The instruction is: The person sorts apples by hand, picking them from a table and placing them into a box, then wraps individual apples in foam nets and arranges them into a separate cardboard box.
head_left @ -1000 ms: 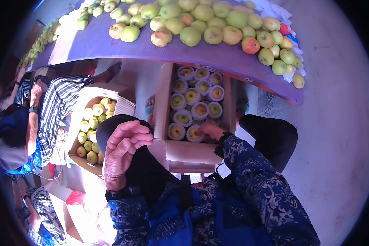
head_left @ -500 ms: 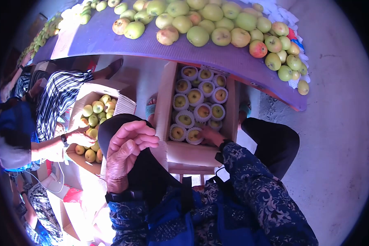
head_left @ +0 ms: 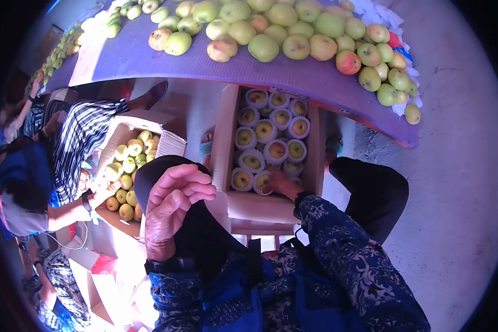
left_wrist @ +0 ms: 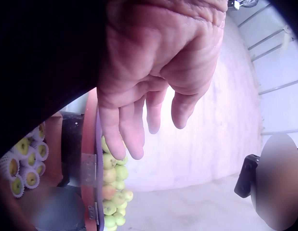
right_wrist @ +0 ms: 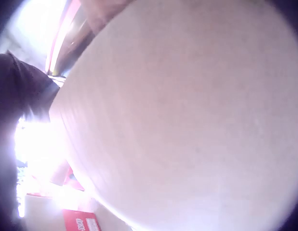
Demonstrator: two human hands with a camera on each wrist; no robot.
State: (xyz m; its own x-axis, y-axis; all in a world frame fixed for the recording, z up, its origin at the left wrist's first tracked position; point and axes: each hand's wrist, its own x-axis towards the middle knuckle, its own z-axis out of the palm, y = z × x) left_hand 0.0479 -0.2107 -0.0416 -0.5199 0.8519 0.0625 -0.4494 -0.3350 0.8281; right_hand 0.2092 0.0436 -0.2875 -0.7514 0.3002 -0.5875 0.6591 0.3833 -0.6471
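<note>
A cardboard box (head_left: 260,206) stands between the person's knees, with apples in white foam nets packed in it. The right hand (head_left: 284,183) reaches over its near wall and touches the netted apple (head_left: 261,183) in the nearest row; how its fingers lie there I cannot tell. Beside it sits another netted apple (head_left: 241,180). Raised over the left thigh, the left hand (head_left: 174,205) has loosely bent fingers and holds nothing. Its relaxed fingers (left_wrist: 125,130) hang down in the left wrist view. A pale surface (right_wrist: 187,115) fills most of the right wrist view, hiding the right hand's work.
Loose apples (head_left: 282,33) lie along a purple-covered table (head_left: 205,69) ahead. White foam nets (head_left: 379,19) are heaped at its far right. A second carton (head_left: 174,143) of bare apples stands left, where another person's hand (head_left: 106,190) reaches in. Open cartons (head_left: 97,299) lie lower left.
The right hand stays at the near row, shifting slightly over the netted apple. The left hand keeps its pose. The other person's arm has come over the left carton.
</note>
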